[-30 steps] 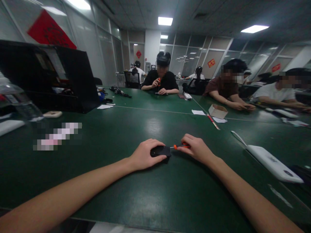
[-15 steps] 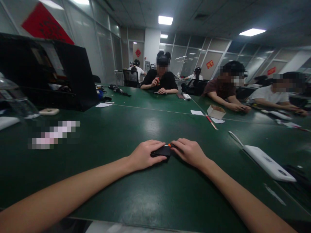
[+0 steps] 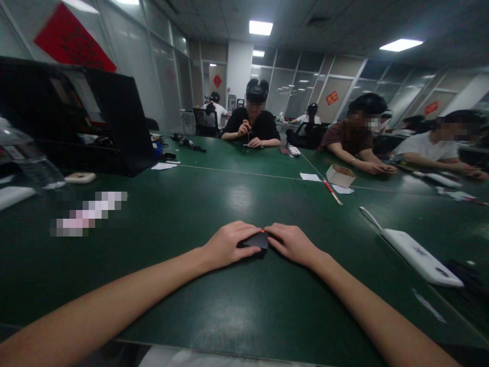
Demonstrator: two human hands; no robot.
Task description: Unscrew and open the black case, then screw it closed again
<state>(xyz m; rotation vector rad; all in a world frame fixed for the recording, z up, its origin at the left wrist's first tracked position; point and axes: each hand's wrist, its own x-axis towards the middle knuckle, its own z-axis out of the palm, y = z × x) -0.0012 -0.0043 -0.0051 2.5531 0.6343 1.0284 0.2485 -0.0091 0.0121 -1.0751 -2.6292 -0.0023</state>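
- The left hand (image 3: 228, 243) lies on the green counter (image 3: 237, 311), fingers curled over the left side of a small black device (image 3: 256, 240) and pressing it down.
- The right hand (image 3: 292, 243) meets it from the other side — its fingers are closed around an orange-handled tool (image 3: 262, 232), of which only a small orange tip shows at the device's upper edge.
- The black device sits flat on the counter between the two hands, near the middle of the view and close to the person's edge; most of its right part is covered by the right fingers.
- What kind of tool it is cannot be told from this view — the shaft is hidden.
- To the right, well apart from the hands, a long white device (image 3: 418, 253) lies on the counter.
- Farther back on the right are a small cardboard box (image 3: 341, 176), white paper slips (image 3: 310, 177) and a red stick-like item (image 3: 331, 191).
- On the left stands an open black case (image 3: 95, 122), with a clear plastic bottle (image 3: 26, 158) at the far left edge.
- Across the counter a person in a black shirt (image 3: 252, 127) sits facing this way, and two other people (image 3: 355, 137) sit along the right side with their hands on the counter.
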